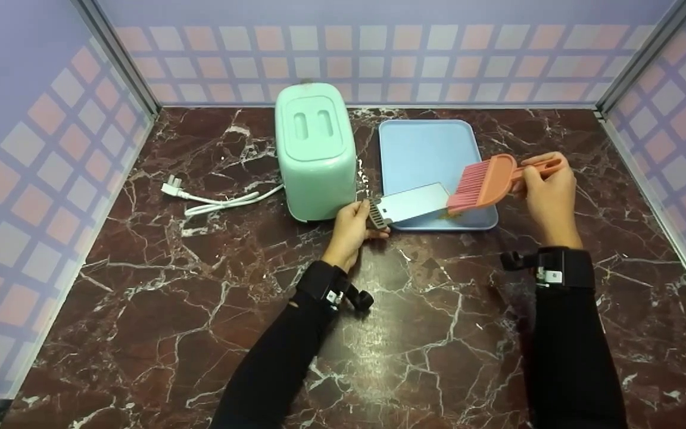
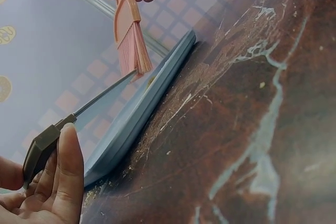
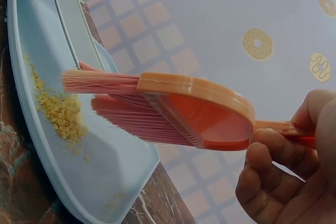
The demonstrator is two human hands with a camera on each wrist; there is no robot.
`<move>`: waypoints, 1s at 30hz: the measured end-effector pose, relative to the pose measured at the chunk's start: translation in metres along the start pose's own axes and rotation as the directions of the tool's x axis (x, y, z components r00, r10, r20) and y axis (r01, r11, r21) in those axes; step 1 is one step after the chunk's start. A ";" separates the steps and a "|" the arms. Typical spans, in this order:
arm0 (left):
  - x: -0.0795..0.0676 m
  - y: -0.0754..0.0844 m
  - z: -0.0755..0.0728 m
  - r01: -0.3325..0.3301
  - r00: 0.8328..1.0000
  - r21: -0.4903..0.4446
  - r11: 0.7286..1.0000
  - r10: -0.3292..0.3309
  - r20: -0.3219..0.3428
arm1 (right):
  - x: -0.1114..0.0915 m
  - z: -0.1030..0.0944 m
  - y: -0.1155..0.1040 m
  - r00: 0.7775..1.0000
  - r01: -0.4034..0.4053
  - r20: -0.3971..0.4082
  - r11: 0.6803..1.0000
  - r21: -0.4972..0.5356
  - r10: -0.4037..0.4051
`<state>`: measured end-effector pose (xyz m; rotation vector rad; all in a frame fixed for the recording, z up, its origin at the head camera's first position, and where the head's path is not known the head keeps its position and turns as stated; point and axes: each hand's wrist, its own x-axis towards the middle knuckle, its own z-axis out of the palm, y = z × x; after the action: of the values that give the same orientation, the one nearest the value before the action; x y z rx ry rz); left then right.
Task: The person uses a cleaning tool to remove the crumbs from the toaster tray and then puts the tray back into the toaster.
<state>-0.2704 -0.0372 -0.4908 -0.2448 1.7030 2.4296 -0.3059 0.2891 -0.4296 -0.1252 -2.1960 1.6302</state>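
starting at the far left: a white plug point(image 1: 171, 187) lies on the table point(image 1: 408, 333), its cord point(image 1: 218, 204) running right to the mint-green toaster point(image 1: 319, 173), which stands upright just beside your left hand point(image 1: 352, 232). here your left fingers pinch the grey slotted end of the metal plate point(image 1: 411, 204), thumb on top. from those fingers the plate reaches off to the right, its long axis slanting a little away from you, its free end out over the blue tray point(image 1: 426, 143).

and here's the relation that counts: that free end meets the pink bristles point(image 1: 468, 182) of the brush, and the two look to be touching, roughly midway between your hands, so neither is plainly nearer. in the tray, close by, yellow crumbs point(image 3: 60, 114) lie heaped toward its near edge.

on to the right: the brush point(image 1: 498, 182) points its bristles left and slightly toward you, its long axis running from the handle to the plate's end. your right hand point(image 1: 548, 190) has that handle, fingers gripping it, so the brush head lies to the left of those fingers.
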 end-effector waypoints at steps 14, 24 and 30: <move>0.000 0.000 -0.001 0.000 1.000 0.001 1.000 0.000 0.003 | 0.003 -0.011 -0.002 0.996 -0.039 -0.080 0.994 0.100 0.047; 0.000 0.000 0.000 0.001 1.000 -0.009 1.000 -0.001 0.006 | -0.003 0.007 -0.008 0.979 0.089 -0.204 0.893 0.441 0.003; 0.000 0.001 0.000 0.009 1.000 -0.010 1.000 -0.009 0.002 | -0.010 0.031 -0.009 0.985 0.120 -0.162 0.921 0.371 -0.063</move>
<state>-0.2706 -0.0379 -0.4904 -0.2507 1.6862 2.4315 -0.3072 0.2550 -0.4310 -0.0300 -1.7146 1.8921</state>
